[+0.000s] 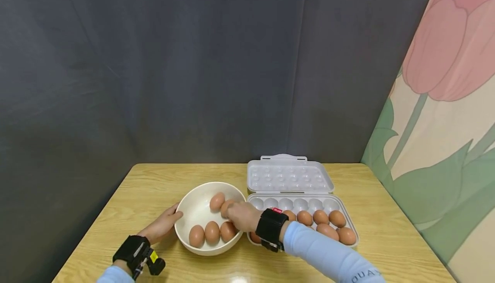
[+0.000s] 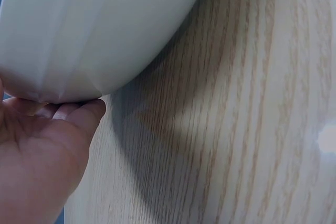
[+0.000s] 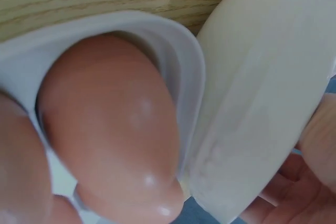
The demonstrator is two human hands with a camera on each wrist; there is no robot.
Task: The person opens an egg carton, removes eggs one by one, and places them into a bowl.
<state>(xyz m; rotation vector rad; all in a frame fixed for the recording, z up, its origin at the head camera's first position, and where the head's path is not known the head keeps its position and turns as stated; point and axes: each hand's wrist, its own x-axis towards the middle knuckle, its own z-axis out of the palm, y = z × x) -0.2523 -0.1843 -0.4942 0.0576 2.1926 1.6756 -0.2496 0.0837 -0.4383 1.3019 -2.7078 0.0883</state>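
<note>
A cream bowl (image 1: 197, 201) stands on the table with several brown eggs (image 1: 212, 232) in it. My left hand (image 1: 161, 226) holds the bowl's left side, thumb over the rim and fingers against the outer wall, as the left wrist view also shows. My right hand (image 1: 244, 216) reaches over the right rim, its curled fingers gripping a brown egg (image 1: 226, 208) inside the bowl; the fingertips are hidden. Close by the right wrist lies an open egg carton (image 1: 352, 225), where several eggs (image 3: 113, 114) sit in cups.
The carton's dotted lid (image 1: 290, 176) is folded back toward the dark curtain (image 1: 216, 68). Its back row of cups (image 1: 301, 204) holds no eggs. A wall with a painted tulip (image 1: 437, 46) rises on the right. Wood-grain tabletop (image 1: 386, 231) extends right of the carton.
</note>
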